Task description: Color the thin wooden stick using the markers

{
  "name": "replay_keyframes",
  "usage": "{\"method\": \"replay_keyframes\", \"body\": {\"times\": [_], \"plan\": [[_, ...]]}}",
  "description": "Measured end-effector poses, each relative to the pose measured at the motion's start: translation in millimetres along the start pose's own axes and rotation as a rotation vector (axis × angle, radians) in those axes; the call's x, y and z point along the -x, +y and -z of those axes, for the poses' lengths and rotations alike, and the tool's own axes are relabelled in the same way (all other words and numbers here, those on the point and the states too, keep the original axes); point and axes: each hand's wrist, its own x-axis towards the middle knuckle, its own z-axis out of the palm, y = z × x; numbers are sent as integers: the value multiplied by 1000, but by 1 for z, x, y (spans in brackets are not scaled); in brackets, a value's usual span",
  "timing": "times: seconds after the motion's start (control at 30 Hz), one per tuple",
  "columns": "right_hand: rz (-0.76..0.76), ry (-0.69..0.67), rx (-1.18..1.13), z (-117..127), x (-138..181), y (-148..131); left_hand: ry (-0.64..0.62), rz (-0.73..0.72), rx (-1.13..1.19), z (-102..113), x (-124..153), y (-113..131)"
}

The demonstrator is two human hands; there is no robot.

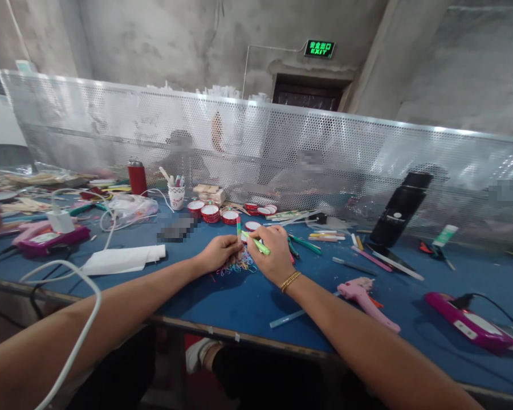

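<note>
My left hand (219,252) pinches a small upright craft stick (239,226), whose upper part shows pink and green bands. In my closed right hand (272,253) is a light green marker pen (261,247), its far end close to the stick. Whether the tip touches the stick is too small to tell. Beneath both hands lies a tangle of colourful thin strings (241,265) on the blue table (188,302). Just beyond my hands are stacks of red-rimmed white round lids or dishes (210,213).
A pink glue gun (370,302) and a purple power strip (470,322) lie right; another power strip (53,242) and a white roll (123,259) lie left. A black bottle (399,210), red flask (137,177) and pen cup (176,196) stand before a perforated metal screen (256,148).
</note>
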Motion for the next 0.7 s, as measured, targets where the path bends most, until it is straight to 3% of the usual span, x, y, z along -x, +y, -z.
{"method": "replay_keyframes", "body": {"times": [0.7], "plan": [[20, -49, 28, 1, 0, 0, 18, 11, 4, -2, 2, 5]]}}
